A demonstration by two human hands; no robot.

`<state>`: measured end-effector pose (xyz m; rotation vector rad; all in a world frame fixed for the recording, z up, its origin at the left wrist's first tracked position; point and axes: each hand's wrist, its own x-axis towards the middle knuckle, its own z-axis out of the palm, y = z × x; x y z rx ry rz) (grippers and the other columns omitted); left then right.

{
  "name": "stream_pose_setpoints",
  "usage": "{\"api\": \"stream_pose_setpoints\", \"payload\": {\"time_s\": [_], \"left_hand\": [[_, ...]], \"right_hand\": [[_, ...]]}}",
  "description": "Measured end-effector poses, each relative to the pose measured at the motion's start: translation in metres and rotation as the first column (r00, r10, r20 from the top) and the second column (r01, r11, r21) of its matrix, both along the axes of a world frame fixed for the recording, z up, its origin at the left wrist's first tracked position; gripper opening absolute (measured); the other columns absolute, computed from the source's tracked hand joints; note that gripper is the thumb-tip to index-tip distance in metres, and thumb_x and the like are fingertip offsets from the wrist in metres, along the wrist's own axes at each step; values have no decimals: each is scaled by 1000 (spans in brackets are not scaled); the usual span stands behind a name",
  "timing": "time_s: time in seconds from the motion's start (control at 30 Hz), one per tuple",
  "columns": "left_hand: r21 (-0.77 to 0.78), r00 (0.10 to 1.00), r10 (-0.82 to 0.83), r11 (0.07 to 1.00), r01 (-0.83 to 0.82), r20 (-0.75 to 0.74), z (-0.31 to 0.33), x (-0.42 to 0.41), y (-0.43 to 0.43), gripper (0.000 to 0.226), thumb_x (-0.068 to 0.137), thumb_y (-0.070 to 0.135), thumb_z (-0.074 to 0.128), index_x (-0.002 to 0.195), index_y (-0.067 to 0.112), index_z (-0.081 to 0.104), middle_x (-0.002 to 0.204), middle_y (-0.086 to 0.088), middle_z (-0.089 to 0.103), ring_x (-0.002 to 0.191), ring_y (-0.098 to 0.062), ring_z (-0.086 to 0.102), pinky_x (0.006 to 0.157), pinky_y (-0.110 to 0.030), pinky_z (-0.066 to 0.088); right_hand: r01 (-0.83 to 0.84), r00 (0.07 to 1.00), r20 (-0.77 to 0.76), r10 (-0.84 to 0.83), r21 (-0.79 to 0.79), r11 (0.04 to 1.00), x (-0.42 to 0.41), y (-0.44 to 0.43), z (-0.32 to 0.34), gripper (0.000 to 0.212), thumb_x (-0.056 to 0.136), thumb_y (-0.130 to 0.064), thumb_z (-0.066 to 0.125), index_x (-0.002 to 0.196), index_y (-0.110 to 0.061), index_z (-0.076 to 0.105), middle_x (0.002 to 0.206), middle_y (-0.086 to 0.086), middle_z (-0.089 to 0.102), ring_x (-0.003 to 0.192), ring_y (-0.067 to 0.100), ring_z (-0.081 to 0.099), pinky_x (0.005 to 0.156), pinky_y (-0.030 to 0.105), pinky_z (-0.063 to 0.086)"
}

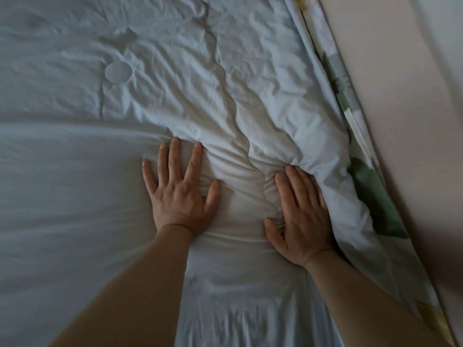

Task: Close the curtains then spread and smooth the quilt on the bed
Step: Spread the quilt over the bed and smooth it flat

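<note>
Palms down, head view: your left hand (179,190) lies flat with fingers spread on the pale quilt (75,196); your right hand (302,216), fingers straight and together, presses its bunched folds beside the green-patterned edge (373,196) by the wall (400,96).

Flat quilt (62,196) lies open to the left; a bunched fold (315,146) and the beige panel (400,121) block the right.
</note>
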<state>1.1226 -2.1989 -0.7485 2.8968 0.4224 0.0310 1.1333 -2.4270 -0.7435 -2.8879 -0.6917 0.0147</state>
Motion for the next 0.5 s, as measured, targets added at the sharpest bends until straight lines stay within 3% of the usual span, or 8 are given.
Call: {"api": "stream_pose_setpoints", "payload": {"time_s": [0.1, 0.23, 0.33, 0.4, 0.5], "left_hand": [[6, 1000, -2, 1000, 2, 9, 0, -1, 0, 75, 81, 62, 35, 150, 35, 21, 158, -7, 17, 147, -26, 10, 116, -56, 5], [0, 1000, 1, 1000, -1, 19, 0, -2, 2, 76, 81, 63, 33, 150, 34, 20, 158, -7, 18, 147, -25, 11, 116, -55, 4], [-9, 1000, 5, 1000, -5, 15, 0, -1, 1, 77, 81, 63, 33, 151, 35, 19, 158, -6, 17, 147, -25, 10, 117, -54, 3], [-8, 1000, 9, 1000, -9, 8, 0, -1, 2, 77, 81, 63, 33, 151, 36, 18, 159, -5, 16, 147, -24, 10, 117, -53, 2], [-13, 1000, 14, 1000, -14, 7, 0, -1, 2, 77, 80, 64, 34, 151, 36, 18, 158, -4, 17, 147, -23, 10, 117, -52, 2]], "right_hand": [[35, 999, -1, -35, 6, 999, 0, 4, 6, 76, 77, -49, 48, 140, -8, 45, 148, 14, 38, 136, 30, 36, 113, 38, 24], [166, 972, 125, -197, 228, 959, 39, 30, 22, 53, 79, -32, 55, 125, -6, 55, 130, 18, 51, 115, 30, 45, 97, 38, 33], [309, 916, 218, -337, 153, 939, 91, 55, 39, 51, 85, -28, 52, 131, -6, 49, 138, 19, 45, 122, 35, 43, 100, 42, 30], [408, 898, 148, -414, 74, 910, 124, 67, 49, 50, 88, -31, 49, 132, -6, 45, 141, 18, 42, 131, 36, 36, 107, 45, 25], [522, 853, 6, -522, -9, 853, 157, 76, 60, 52, 88, -31, 51, 130, -3, 41, 138, 20, 41, 129, 37, 36, 106, 45, 28]]}}
